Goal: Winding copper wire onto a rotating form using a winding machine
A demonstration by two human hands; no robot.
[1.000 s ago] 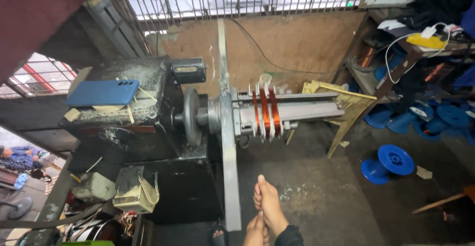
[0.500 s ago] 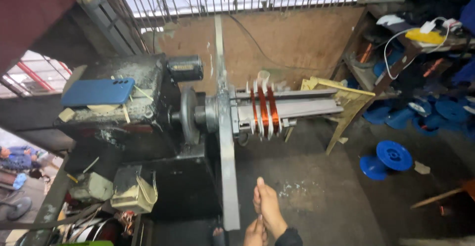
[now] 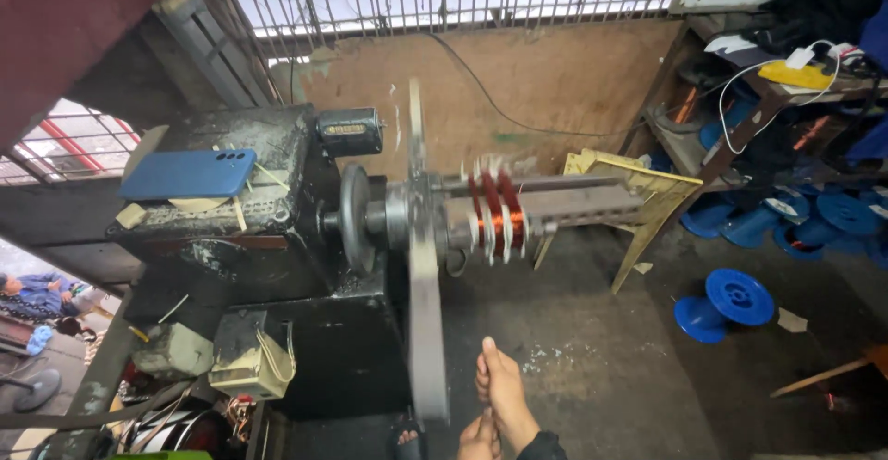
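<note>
Your right hand sits at the bottom centre of the frame, fingers extended and pressed together, apparently guiding a fine strand up toward the winding; the strand itself is too thin to see, so whether the fingers pinch it cannot be told. Your left hand is just below and touching it, partly cut off by the frame edge; its fingers look curled, but their hold cannot be told either. The copper coil is at centre frame on the winding former, which projects to the right from the black winding machine. The long flat bar is motion-blurred, so it appears to be spinning. Judgement: keep both hands low and well clear of that bar's sweep, hold tension steady and feed in line with the slot being filled. Count: three copper-filled sections visible between white dividers, blur makes this approximate; one blue phone on top of the machine at upper left; one blue spool alone on the floor at lower right; a stack of blue spools under the shelf at right, number unclear; one yellowish wooden frame behind the former.
</note>
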